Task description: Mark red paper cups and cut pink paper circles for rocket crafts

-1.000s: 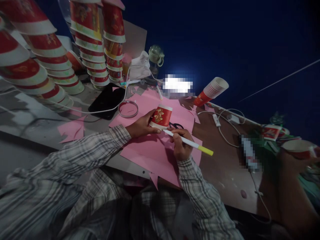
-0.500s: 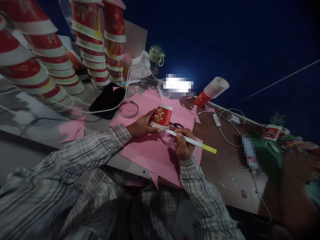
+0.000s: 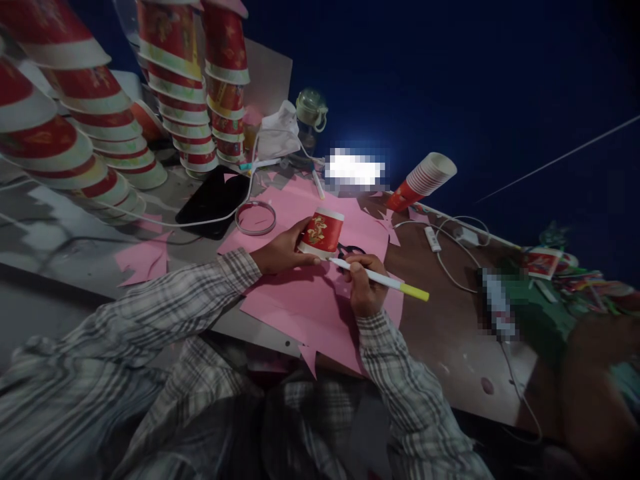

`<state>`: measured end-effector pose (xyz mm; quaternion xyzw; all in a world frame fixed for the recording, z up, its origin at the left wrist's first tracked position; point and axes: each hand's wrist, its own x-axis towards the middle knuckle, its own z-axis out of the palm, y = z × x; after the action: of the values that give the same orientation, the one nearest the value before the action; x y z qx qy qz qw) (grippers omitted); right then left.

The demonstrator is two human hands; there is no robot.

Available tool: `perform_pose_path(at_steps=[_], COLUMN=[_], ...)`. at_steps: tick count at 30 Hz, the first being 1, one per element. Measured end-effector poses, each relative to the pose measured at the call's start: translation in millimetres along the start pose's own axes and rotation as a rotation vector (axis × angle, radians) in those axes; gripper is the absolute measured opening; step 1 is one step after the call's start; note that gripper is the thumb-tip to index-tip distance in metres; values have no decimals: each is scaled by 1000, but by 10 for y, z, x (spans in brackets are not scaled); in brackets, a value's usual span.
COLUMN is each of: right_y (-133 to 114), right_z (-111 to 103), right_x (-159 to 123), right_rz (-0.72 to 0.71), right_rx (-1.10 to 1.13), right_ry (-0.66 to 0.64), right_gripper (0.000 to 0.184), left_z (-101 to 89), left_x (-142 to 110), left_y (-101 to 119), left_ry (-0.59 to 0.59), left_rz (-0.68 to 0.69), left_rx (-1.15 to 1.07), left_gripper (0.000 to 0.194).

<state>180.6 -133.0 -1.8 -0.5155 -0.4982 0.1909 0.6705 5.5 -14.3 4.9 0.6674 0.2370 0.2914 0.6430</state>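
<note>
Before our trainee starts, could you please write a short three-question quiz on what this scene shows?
1. True or false: the right hand holds a marker with a yellow end.
2. What does the left hand hold?
3. What lies beneath both hands?
A) Green cloth
B) Pink paper
C) A white plate

Key: 1. True. 2. A red cup with a gold pattern. 3. B.

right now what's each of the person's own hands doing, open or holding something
Left hand: closed around the red paper cup.
Right hand: closed on the white marker, tip at the cup's white edge.
</note>
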Motion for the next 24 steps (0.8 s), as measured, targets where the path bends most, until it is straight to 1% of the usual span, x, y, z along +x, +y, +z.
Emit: perform_pose_path(at_steps=[4, 5, 9, 11, 14, 17, 21, 24], right_y=[-22, -25, -17, -11, -2, 13, 33, 37], right_z=[-12, -20, -33, -27, -23, -21, 36, 93], right_x=[34, 34, 6, 4, 35, 70, 64, 37], right_rz=[-5, -3, 33, 42, 30, 34, 91, 137], right_rx=[-14, -4, 1, -27, -49, 4, 63, 64], right_ry=[103, 110, 25, 7, 87, 171, 180, 143], right_gripper=[21, 21, 23, 25, 25, 26, 40, 45], left_z=[3, 2, 0, 0, 3, 8, 10, 9], left_x=[-6, -6, -3, -4, -8, -11, -12, -6], left_y=[0, 3, 32, 46, 46, 31, 31, 34], left_ry=[-11, -12, -14, -11, -7, -8, 29, 2], left_rz=[-38, -36, -19, -30, -53, -58, -64, -79], left_rx=[-5, -16, -35, -28, -38, -65, -88, -130], left_gripper=[93, 94, 96, 96, 95, 97, 100, 101])
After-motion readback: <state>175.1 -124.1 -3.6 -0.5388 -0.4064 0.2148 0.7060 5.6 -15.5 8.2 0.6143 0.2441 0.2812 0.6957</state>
